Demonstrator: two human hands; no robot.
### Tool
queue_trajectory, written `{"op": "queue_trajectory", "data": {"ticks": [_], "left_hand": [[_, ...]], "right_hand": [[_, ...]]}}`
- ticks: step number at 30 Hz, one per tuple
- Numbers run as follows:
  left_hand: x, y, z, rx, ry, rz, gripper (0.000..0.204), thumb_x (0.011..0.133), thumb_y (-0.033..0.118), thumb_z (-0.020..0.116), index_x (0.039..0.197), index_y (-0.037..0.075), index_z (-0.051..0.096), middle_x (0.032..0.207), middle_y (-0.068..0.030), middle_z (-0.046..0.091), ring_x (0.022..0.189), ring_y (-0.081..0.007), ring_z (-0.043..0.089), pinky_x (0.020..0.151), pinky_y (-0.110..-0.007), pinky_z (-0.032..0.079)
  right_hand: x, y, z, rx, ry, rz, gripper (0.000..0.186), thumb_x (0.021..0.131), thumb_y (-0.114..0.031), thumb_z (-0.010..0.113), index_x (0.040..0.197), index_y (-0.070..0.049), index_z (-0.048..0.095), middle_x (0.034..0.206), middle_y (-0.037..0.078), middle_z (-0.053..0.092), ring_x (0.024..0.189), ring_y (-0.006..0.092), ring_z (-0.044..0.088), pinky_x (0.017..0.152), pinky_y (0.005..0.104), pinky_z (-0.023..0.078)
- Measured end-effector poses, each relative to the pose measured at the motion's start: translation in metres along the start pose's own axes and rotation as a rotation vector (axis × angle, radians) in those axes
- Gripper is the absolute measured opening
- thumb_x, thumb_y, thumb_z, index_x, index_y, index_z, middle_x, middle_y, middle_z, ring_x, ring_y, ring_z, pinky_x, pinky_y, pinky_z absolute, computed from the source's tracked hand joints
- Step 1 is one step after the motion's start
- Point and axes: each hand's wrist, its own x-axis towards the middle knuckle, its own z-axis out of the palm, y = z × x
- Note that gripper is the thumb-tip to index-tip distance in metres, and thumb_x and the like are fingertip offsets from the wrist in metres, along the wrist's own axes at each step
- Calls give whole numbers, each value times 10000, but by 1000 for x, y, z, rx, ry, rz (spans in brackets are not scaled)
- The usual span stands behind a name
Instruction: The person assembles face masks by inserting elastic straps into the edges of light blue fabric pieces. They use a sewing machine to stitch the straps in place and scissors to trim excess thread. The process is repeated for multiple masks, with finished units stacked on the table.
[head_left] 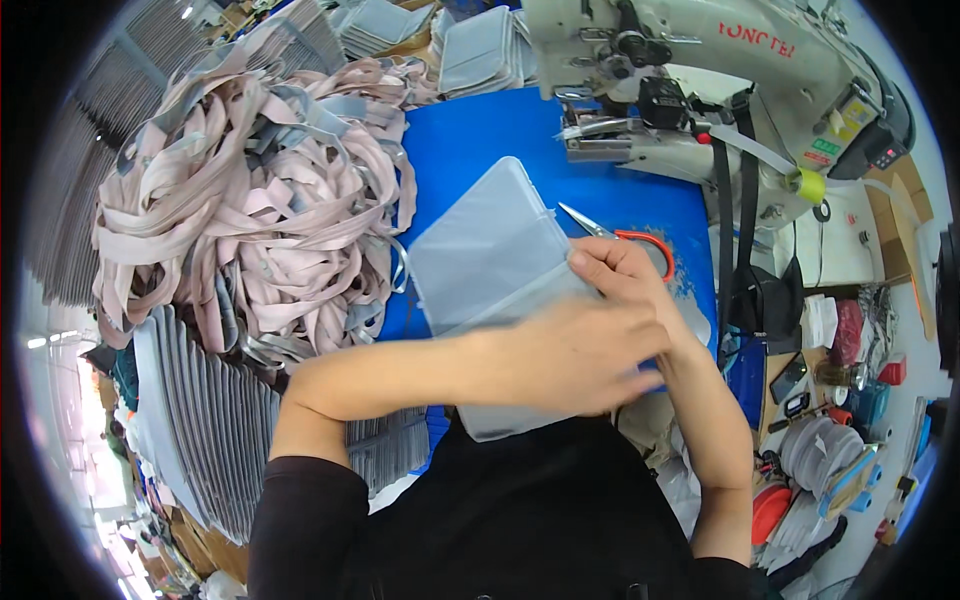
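A flat grey panel [490, 240] with rounded corners and a trimmed edge lies tilted on the blue work surface, creased or layered across its middle. My right hand [625, 272] is closed on its right edge, thumb on top. Across the panel's nearer half reaches my left hand [580, 350], smeared by motion, just below the right hand and over the right forearm. Its fingers cannot be made out well, and it hides part of the panel. Scissors [640, 240] with orange-red handles lie just beyond my right hand, blades pointing up and left.
An off-white sewing machine [720, 60] stands at the far right of the blue table [470, 130]. A heap of pinkish strips [260, 200] covers the left. Stacked grey panels [205, 420] stand at the near left, more grey panels [478, 50] at the back. Black straps [735, 220] hang by the machine.
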Motion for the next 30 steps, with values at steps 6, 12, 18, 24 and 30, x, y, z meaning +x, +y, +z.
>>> {"op": "queue_trajectory", "data": {"ticks": [6,12,18,24,30], "left_hand": [[0,-109,-87,179,-218,-12,270,920,267,743,910,45,589,1081,-130,702,1010,-376,664,869,-434,531],[4,-107,-127,-71,-530,-114,256,920,218,747,910,10,597,823,-144,612,772,-355,615,672,-439,466],[-22,-104,-137,-42,-507,-202,245,918,177,753,930,-8,594,837,-139,580,772,-306,588,688,-410,454],[-39,-124,-158,-233,-500,-314,236,939,183,744,907,5,592,877,-93,579,829,-243,565,778,-361,444],[-34,-116,-173,-77,-493,-348,218,937,180,752,859,16,632,886,-81,641,843,-216,605,783,-355,467]], "right_hand": [[18,-22,10,-651,16,-161,152,964,-137,686,1053,-14,690,911,122,702,823,250,671,739,356,498],[23,-30,17,-727,-27,-341,141,966,-152,692,1000,-17,666,885,144,660,802,334,636,708,412,484],[6,-10,22,-641,60,-349,135,937,-126,735,934,-17,657,892,105,660,789,284,632,697,386,483],[-2,9,19,-406,145,-237,187,943,-120,767,870,-14,632,907,76,706,757,132,636,653,322,488],[-1,1,19,-363,119,-16,223,942,-92,778,869,-20,580,819,31,661,694,41,558,620,235,450]]}}
